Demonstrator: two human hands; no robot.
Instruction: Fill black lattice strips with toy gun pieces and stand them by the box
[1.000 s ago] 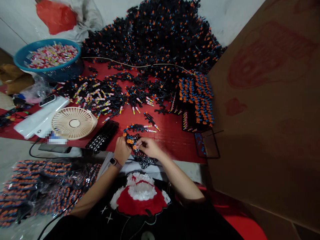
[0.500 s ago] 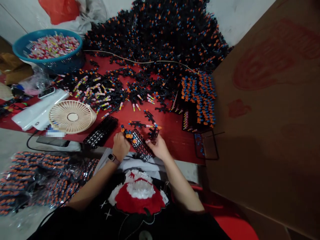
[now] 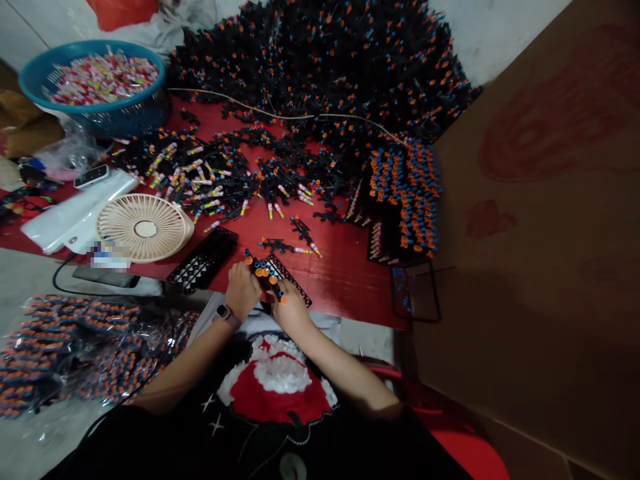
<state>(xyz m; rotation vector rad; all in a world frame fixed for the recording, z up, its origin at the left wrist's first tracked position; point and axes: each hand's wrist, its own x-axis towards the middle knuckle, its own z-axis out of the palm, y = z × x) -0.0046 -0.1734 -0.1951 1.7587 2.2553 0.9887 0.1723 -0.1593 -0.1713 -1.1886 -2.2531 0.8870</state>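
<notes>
The right hand (image 3: 289, 310) is now back at the near end of the black tray (image 3: 280, 280), while half a second ago it was reaching out to the right, toward the loose toy pieces on the red table (image 3: 345, 267). It is bringing a small black piece with an orange tip (image 3: 283, 298), and the fingers are closing narrowly on it, pinching it just above the tray. The left hand (image 3: 241, 291) is staying almost at the same place as before, at the left side of the tray; its fingers are curling around the tray edge and holding it steady. A watch (image 3: 223, 312) is showing on this wrist.

The tray is lying slanted at the front edge of the table, between the two hands. Several orange-capped pieces (image 3: 260, 270) are already standing in its far end, and the near part is looking mostly unfilled, as far as I can see. I am judging from this that one more piece is being set in, next to those already placed, and that the filling of this tray is only at its beginning.

Around the hands, a second black tray (image 3: 204, 259) is lying just to the left, beside a round beige fan (image 3: 144, 228). A big heap of black toys (image 3: 320, 67) is covering the far part of the table, and a blue basket (image 3: 95, 83) with colourful small things is standing at the far left.
</notes>
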